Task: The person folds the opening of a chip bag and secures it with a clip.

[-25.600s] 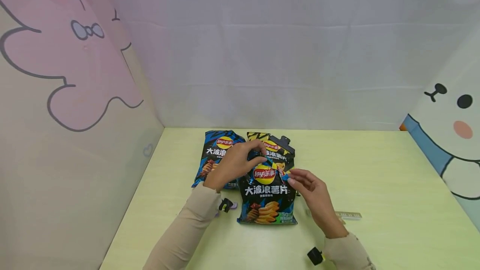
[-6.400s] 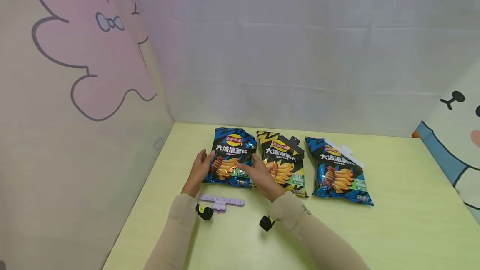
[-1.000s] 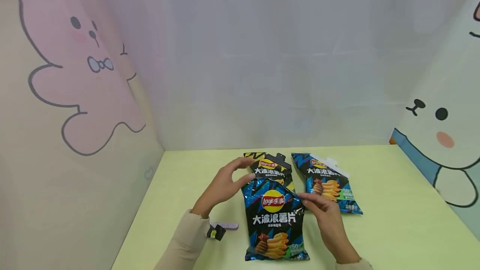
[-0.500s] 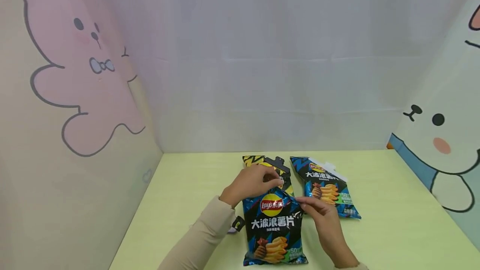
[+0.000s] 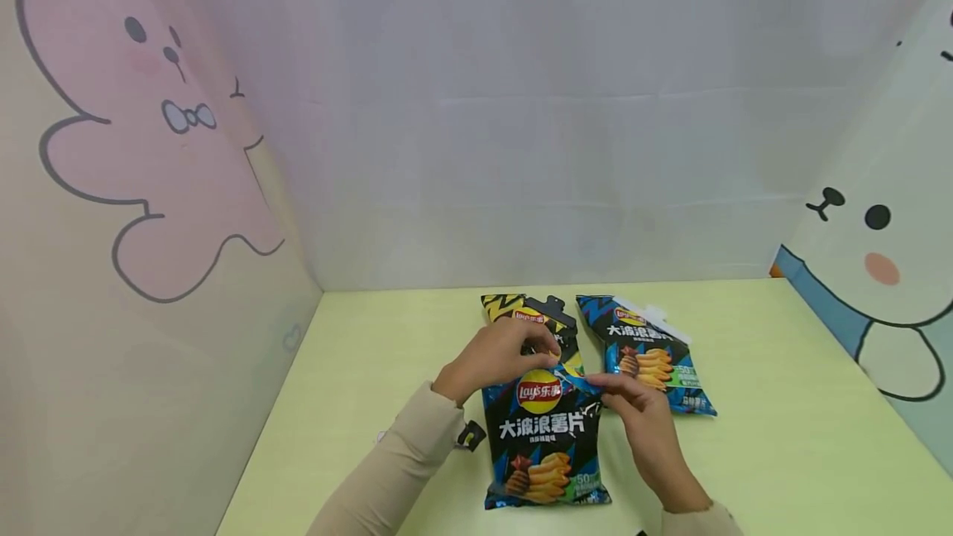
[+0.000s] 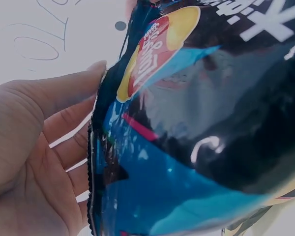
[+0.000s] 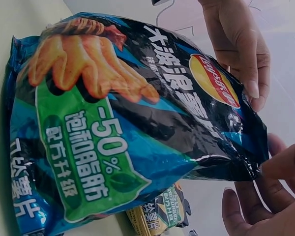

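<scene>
A blue-and-black bag of potato chips [image 5: 547, 445] stands propped toward me in the head view. My left hand [image 5: 495, 361] pinches its top edge near the middle with thumb and fingers. At the top right corner, my right hand [image 5: 649, 428] pinches the edge between thumb and fingers. The left wrist view shows the thumb and fingers of the left hand [image 6: 39, 132] on either side of the crimped seal. In the right wrist view both hands are at the top of the bag, which looks bent there.
Behind lies a yellow-and-black chip bag [image 5: 502, 302] with a black clip [image 5: 551, 311] across its top corner, partly covered. To its right lies another blue chip bag [image 5: 655, 362] with a white clip [image 5: 655, 319]. A wrist camera [image 5: 471, 435] hangs under the left sleeve.
Earlier, another blue bag was handled and now lies clipped at the back right. This bag has come forward from the back left. Within the last second, my left hand moved right along its top edge.
</scene>
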Action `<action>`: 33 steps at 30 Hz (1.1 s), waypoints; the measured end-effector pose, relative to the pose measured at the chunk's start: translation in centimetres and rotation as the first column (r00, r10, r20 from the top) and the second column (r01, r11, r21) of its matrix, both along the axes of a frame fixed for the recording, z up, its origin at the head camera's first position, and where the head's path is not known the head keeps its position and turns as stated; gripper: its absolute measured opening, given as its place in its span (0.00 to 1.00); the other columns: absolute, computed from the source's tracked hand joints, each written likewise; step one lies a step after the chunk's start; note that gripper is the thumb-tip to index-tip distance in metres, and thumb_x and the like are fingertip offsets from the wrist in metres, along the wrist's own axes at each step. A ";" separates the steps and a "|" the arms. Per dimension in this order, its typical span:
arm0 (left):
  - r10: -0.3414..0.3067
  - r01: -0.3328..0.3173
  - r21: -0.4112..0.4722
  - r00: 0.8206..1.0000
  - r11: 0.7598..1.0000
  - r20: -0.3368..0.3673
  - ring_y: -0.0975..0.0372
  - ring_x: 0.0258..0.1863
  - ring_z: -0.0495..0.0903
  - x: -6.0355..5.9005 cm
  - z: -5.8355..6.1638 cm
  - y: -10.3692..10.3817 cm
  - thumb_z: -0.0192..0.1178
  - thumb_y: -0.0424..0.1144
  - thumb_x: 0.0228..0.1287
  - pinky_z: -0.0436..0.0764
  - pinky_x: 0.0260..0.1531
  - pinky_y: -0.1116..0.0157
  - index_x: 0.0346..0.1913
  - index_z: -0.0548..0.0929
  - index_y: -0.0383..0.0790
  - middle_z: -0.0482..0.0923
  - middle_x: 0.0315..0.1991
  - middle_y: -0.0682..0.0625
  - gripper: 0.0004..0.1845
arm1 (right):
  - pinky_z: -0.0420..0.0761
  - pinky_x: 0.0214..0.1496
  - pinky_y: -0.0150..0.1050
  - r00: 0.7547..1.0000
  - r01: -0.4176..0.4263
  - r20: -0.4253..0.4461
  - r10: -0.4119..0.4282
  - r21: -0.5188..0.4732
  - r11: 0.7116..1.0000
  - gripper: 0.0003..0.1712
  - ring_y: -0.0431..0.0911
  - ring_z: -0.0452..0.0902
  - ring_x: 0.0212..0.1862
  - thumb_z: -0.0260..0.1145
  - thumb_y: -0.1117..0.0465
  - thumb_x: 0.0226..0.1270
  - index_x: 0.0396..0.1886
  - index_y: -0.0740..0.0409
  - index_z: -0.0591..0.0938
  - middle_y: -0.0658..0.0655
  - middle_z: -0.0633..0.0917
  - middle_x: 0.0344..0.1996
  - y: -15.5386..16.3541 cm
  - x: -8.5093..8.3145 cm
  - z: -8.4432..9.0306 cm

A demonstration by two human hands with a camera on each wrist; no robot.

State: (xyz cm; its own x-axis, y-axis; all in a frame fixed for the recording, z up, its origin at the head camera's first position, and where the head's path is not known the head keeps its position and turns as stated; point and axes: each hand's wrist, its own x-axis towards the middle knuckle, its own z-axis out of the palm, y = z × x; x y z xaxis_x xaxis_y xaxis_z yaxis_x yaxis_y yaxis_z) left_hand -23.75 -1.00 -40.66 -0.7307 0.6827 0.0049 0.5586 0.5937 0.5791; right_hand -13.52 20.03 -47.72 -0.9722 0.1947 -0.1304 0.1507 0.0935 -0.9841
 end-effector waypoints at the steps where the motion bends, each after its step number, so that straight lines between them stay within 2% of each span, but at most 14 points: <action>1: 0.001 -0.001 -0.003 1.000 1.000 0.001 0.71 0.41 0.82 0.0 0.0 0.0 0.65 0.48 0.68 0.81 0.45 0.70 0.46 0.88 0.54 0.88 0.42 0.60 0.08 | 0.79 0.54 0.25 1.000 -0.006 -0.011 0.006 -0.002 1.000 0.19 0.30 0.79 0.52 0.53 0.72 0.74 0.55 0.60 0.85 0.49 0.87 0.55 0.0 0.0 0.1; 4: -0.003 0.003 -0.009 1.000 1.000 0.004 0.71 0.43 0.83 0.1 0.1 0.2 0.66 0.46 0.68 0.82 0.49 0.69 0.49 0.87 0.53 0.89 0.42 0.59 0.10 | 0.79 0.53 0.25 0.998 -0.031 -0.046 0.031 -0.001 1.000 0.20 0.30 0.81 0.52 0.50 0.72 0.75 0.58 0.62 0.83 0.42 0.88 0.50 0.1 -0.2 0.2; 7: -0.013 0.013 -0.011 1.000 1.000 -0.001 0.70 0.44 0.84 0.2 0.2 0.2 0.65 0.45 0.69 0.82 0.50 0.69 0.52 0.87 0.52 0.89 0.43 0.58 0.11 | 0.77 0.55 0.23 0.995 -0.061 -0.080 0.061 0.003 0.998 0.18 0.31 0.82 0.52 0.52 0.63 0.80 0.61 0.63 0.80 0.38 0.88 0.48 0.1 -0.3 0.4; 10: -0.031 0.031 -0.002 0.999 1.000 -0.010 0.70 0.43 0.85 0.3 0.2 0.2 0.65 0.44 0.69 0.83 0.49 0.69 0.52 0.87 0.50 0.89 0.43 0.57 0.11 | 0.75 0.57 0.21 0.994 -0.084 -0.073 0.084 0.000 0.996 0.22 0.30 0.81 0.54 0.57 0.53 0.79 0.64 0.60 0.78 0.41 0.89 0.50 -0.2 -0.5 0.6; 12: -0.042 0.042 0.006 0.999 0.999 -0.014 0.70 0.42 0.85 0.3 0.2 0.2 0.64 0.43 0.69 0.83 0.48 0.70 0.52 0.87 0.49 0.89 0.43 0.57 0.11 | 0.75 0.57 0.21 0.995 -0.096 -0.039 0.097 0.011 0.995 0.24 0.30 0.81 0.54 0.61 0.50 0.76 0.64 0.58 0.78 0.45 0.87 0.53 -0.5 -0.7 0.8; 15: -0.049 0.049 0.018 0.999 0.999 -0.020 0.71 0.41 0.84 0.4 0.2 0.3 0.64 0.43 0.69 0.83 0.48 0.70 0.52 0.87 0.48 0.89 0.42 0.57 0.11 | 0.78 0.54 0.24 0.993 -0.119 0.007 0.119 0.069 0.990 0.23 0.34 0.81 0.52 0.65 0.51 0.73 0.61 0.58 0.81 0.53 0.84 0.57 -1.0 -0.9 0.9; 19: -0.041 0.042 0.024 0.999 0.999 -0.034 0.72 0.41 0.84 0.5 -0.1 0.3 0.64 0.43 0.70 0.83 0.47 0.70 0.51 0.87 0.51 0.88 0.41 0.58 0.10 | 0.79 0.50 0.26 0.992 -0.128 0.041 0.123 0.141 0.982 0.18 0.39 0.79 0.49 0.66 0.54 0.72 0.55 0.59 0.84 0.58 0.83 0.58 -1.5 -1.1 0.8; 26: -0.040 0.041 0.037 0.998 0.998 -0.052 0.73 0.39 0.82 0.7 -0.8 -0.3 0.61 0.43 0.72 0.81 0.41 0.73 0.51 0.87 0.53 0.88 0.41 0.59 0.09 | 0.81 0.47 0.26 0.996 -0.080 0.060 0.071 0.175 0.981 0.15 0.34 0.81 0.44 0.67 0.58 0.71 0.53 0.60 0.86 0.56 0.86 0.49 -0.7 -0.6 0.0; 30: -0.033 0.037 0.059 0.997 0.998 -0.071 0.70 0.42 0.83 0.5 -0.7 -0.8 0.61 0.42 0.73 0.81 0.44 0.71 0.50 0.87 0.53 0.88 0.43 0.59 0.09 | 0.81 0.48 0.25 0.997 -0.063 0.057 0.053 0.176 0.982 0.15 0.34 0.81 0.43 0.66 0.60 0.72 0.54 0.60 0.87 0.57 0.88 0.50 -0.5 -0.7 -0.2; 33: -0.010 0.013 0.040 0.997 0.999 -0.074 0.68 0.44 0.84 0.4 -0.5 -1.1 0.60 0.45 0.73 0.82 0.47 0.68 0.51 0.87 0.53 0.88 0.45 0.58 0.10 | 0.81 0.48 0.25 0.997 -0.055 0.054 0.045 0.191 0.980 0.15 0.34 0.81 0.43 0.65 0.60 0.73 0.54 0.61 0.87 0.58 0.88 0.51 -0.5 -0.8 -0.2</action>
